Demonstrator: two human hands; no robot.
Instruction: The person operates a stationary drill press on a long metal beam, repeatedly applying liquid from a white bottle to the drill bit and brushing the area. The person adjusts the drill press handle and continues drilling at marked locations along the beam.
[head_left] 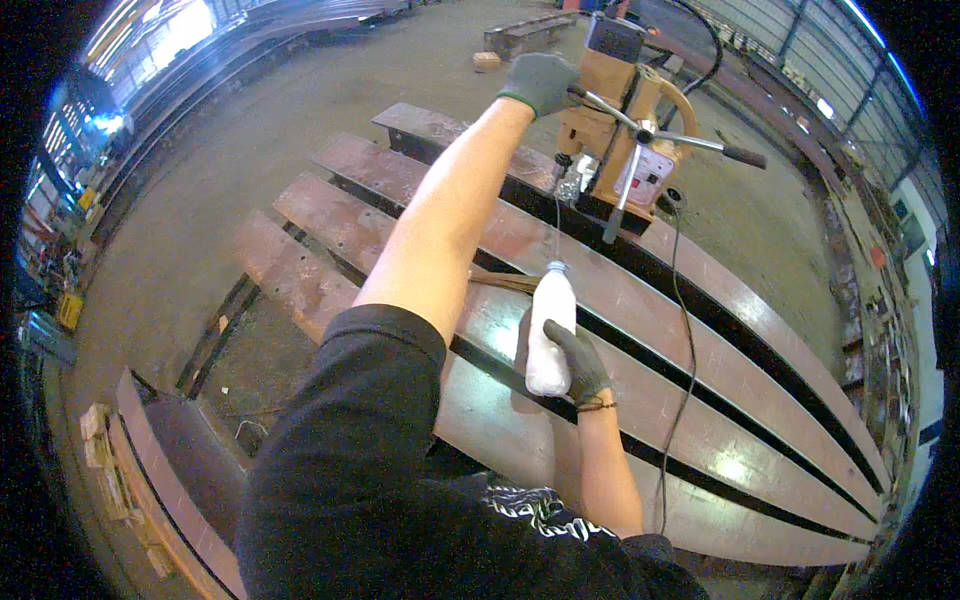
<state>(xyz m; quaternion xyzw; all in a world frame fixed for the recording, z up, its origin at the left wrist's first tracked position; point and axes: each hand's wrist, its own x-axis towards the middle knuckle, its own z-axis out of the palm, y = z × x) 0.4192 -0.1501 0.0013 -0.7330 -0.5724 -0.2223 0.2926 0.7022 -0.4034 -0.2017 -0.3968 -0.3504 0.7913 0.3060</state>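
Note:
My left hand (540,84), in a grey glove, reaches out and closes round the end of one spoke of the feed handle (646,134) on a magnetic drill (640,150). The orange-tan drill stands on a steel beam at the far side. Lower down, my gloved right hand (580,362) is wrapped round a white plastic bottle (551,330), held nearly upright over the beams. From its top a thin line, perhaps a jet of liquid, rises toward the drill's cutter (562,165). Shiny curled shavings (578,180) seem to lie beside the cutter.
Several rusty steel beams (640,375) lie side by side with dark gaps between them. A black cable (683,300) runs from the drill across them. More steel (170,430) and wood lie at lower left. Bright welding light (108,124) shows at far left.

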